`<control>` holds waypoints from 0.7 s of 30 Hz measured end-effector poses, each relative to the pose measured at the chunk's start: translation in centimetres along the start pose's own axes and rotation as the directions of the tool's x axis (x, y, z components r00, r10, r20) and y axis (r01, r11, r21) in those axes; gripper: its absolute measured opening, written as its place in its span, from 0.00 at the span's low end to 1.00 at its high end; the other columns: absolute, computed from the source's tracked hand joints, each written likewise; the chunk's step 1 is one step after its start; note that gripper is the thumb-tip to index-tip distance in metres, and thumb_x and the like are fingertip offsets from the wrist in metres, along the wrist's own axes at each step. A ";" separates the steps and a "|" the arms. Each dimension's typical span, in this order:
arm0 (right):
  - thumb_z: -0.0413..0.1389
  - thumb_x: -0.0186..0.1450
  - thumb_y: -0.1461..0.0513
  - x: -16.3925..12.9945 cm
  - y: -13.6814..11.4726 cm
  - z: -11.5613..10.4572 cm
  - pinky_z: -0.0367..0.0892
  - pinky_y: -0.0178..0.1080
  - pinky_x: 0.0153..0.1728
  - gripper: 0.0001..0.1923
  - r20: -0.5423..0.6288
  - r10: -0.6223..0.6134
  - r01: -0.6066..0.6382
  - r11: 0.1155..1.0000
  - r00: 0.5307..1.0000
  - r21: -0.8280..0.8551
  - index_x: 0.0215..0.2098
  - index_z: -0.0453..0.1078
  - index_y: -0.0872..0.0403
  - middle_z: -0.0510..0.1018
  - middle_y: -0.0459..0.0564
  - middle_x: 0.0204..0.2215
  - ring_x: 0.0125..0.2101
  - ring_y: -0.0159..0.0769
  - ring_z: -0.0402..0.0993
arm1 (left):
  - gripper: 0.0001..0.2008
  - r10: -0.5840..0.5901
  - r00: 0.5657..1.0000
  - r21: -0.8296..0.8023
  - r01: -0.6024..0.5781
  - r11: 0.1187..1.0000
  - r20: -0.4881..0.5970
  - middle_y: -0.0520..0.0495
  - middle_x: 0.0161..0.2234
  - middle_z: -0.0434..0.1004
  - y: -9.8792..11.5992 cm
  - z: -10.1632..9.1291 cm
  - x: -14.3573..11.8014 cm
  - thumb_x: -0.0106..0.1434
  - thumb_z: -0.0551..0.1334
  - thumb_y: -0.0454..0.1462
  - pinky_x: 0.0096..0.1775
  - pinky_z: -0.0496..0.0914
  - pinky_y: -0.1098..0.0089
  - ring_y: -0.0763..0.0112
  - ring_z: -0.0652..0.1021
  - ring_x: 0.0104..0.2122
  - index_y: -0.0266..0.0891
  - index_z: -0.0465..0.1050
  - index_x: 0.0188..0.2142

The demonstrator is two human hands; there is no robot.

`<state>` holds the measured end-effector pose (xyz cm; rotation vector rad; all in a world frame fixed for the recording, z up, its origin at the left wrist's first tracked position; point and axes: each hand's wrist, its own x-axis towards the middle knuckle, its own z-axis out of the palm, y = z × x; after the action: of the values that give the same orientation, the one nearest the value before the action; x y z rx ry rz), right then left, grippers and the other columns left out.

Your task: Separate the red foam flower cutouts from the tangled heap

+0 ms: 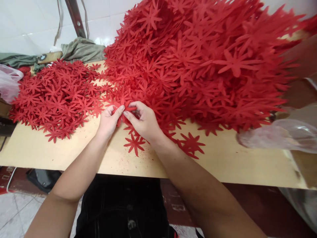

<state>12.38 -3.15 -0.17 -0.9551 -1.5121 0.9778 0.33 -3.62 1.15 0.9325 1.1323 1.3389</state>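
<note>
Between my two hands is a red flower-shaped cutout point(123, 105) with long narrow petals. My left hand point(109, 117) pinches its left side, thumb on top. The right side is pinched between thumb and curled fingers of my right hand point(143, 120). My fingers cover part of the cutout, so whether it is one layer or more I cannot tell. Just below my right hand a loose red flower cutout point(134, 144) lies flat on the table. Behind my hands rises a large heap of the same red cutouts point(183, 66).
A smaller pile of red cutouts point(56, 96) covers the left of the pale wooden table point(223, 165). Clear plastic bags point(279, 135) lie at the right edge, and another plastic bag point(8, 82) is at far left. A grey-green cloth point(81, 49) rests against the tiled wall.
</note>
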 end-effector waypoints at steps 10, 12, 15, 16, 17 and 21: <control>0.56 0.60 0.56 1.0 0.6 -0.7 0.71 0.35 0.31 0.07 -0.252 -0.022 0.051 0.993 0.968 0.110 0.31 0.66 0.51 0.72 0.43 0.27 0.28 0.29 0.71 | 0.17 -0.006 0.988 -0.042 0.013 0.999 0.157 0.55 0.19 0.73 0.1 0.3 -0.2 0.41 0.73 0.46 0.28 0.67 0.75 0.79 0.71 0.21 0.37 0.73 0.24; 0.56 0.60 0.54 1.2 1.1 -1.1 0.72 0.36 0.31 0.09 -0.294 -0.009 0.051 0.989 0.956 0.136 0.34 0.66 0.50 0.73 0.44 0.29 0.29 0.29 0.71 | 0.17 0.007 0.993 -0.019 -0.005 1.000 0.115 0.56 0.16 0.71 0.0 0.2 -0.1 0.42 0.72 0.46 0.26 0.64 0.77 0.81 0.68 0.18 0.37 0.70 0.21; 0.55 0.61 0.51 1.6 2.2 -1.8 0.73 0.38 0.29 0.12 -0.358 -0.010 0.070 0.985 0.934 0.155 0.37 0.65 0.49 0.72 0.44 0.30 0.27 0.29 0.71 | 0.17 0.014 0.996 0.001 -0.015 1.000 0.085 0.57 0.15 0.68 0.0 0.1 0.0 0.45 0.71 0.45 0.23 0.62 0.78 0.83 0.66 0.17 0.37 0.68 0.20; 0.55 0.61 0.50 1.7 2.4 -2.0 0.73 0.38 0.27 0.12 -0.367 -0.017 0.077 0.986 0.930 0.149 0.37 0.65 0.48 0.71 0.43 0.29 0.26 0.29 0.70 | 0.17 0.012 0.996 0.006 -0.012 1.000 0.085 0.57 0.14 0.68 0.0 0.1 0.0 0.45 0.71 0.46 0.23 0.61 0.78 0.83 0.65 0.16 0.37 0.67 0.20; 0.54 0.62 0.50 1.8 2.5 -2.1 0.72 0.37 0.26 0.12 -0.370 -0.025 0.083 0.987 0.929 0.141 0.37 0.65 0.48 0.70 0.43 0.27 0.24 0.29 0.69 | 0.18 0.010 0.996 0.012 -0.011 1.000 0.090 0.57 0.14 0.67 0.0 0.1 0.0 0.45 0.71 0.46 0.22 0.60 0.78 0.83 0.65 0.16 0.37 0.67 0.20; 0.54 0.62 0.49 1.5 1.1 -2.0 0.68 0.36 0.23 0.14 -0.317 -0.020 0.065 0.989 0.948 0.133 0.31 0.65 0.50 0.67 0.41 0.21 0.20 0.28 0.65 | 0.18 0.039 0.995 0.044 -0.043 0.998 0.088 0.57 0.14 0.67 -0.1 0.2 -0.1 0.46 0.70 0.47 0.22 0.61 0.77 0.82 0.65 0.16 0.38 0.66 0.20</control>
<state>14.23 -1.20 -0.52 -0.9233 -1.1746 0.8437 0.53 -3.69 1.12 1.0433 1.0862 1.2968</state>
